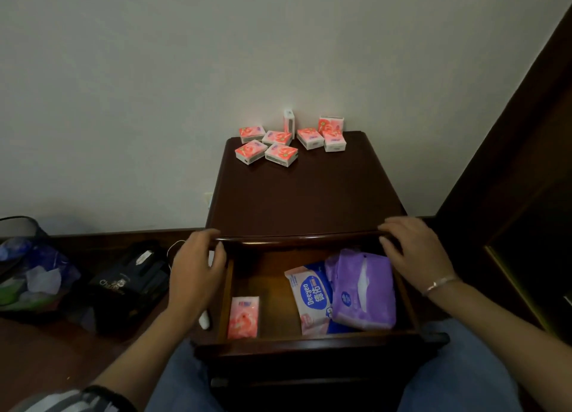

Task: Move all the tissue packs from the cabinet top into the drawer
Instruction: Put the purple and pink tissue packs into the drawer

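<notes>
Several small pink-and-white tissue packs lie scattered at the back of the dark wooden cabinet top, one standing upright against the wall. The drawer below is pulled out. One pink tissue pack lies in its front left corner. My left hand hovers at the drawer's left back corner, fingers curled and holding nothing. My right hand rests over the right back corner, fingers spread, nothing in it.
Inside the drawer on the right lie a wet-wipes pack and a purple tissue pack. A black bag and a bin with a plastic liner stand on the floor at left. Dark furniture rises at right.
</notes>
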`<state>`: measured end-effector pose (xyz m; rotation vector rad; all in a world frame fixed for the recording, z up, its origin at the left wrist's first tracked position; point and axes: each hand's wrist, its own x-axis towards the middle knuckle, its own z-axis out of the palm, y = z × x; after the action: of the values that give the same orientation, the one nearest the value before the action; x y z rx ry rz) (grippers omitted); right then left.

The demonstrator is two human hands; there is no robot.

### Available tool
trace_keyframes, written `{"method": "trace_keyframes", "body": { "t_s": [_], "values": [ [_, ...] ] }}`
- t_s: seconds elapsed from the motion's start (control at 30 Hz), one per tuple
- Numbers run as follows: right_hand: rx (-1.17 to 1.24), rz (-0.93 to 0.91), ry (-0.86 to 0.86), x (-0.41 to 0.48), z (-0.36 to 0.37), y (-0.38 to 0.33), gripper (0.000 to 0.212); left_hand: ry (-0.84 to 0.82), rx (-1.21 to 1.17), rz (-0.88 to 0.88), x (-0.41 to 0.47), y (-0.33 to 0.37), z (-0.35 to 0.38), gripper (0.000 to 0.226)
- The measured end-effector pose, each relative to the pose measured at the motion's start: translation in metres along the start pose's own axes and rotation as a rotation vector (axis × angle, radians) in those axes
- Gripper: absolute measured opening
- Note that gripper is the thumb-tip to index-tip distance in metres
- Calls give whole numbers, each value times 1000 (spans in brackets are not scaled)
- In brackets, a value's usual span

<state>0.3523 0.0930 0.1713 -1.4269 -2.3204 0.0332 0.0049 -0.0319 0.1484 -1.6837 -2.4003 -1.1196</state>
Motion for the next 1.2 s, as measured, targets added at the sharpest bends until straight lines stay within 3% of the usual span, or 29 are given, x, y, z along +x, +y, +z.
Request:
{"method": "trace_keyframes", "body": {
  "t_s": [0.3, 0.43, 0.53, 0.67, 0.83, 1.2],
  "values": [
    [-102, 6, -115, 205, 28, 4, 58, -108, 305, 250, 165, 14, 35, 52],
    [-34, 49, -146, 303, 53, 8, 67, -159, 319, 194, 254, 17, 76, 72],
    [98, 116, -137, 357, 82, 2, 70, -208, 240, 65, 306, 18, 126, 70],
    [41, 85, -213, 373, 144, -7, 78, -288, 230, 29, 328, 12, 188, 73],
    [18, -3, -94, 376, 166, 0, 94, -231, 259, 129, 337, 16, 209, 80],
    [-70, -74, -215, 360, 158, 2, 70, -436, 377, 202, 336, 27, 203, 69]
  ]
}}
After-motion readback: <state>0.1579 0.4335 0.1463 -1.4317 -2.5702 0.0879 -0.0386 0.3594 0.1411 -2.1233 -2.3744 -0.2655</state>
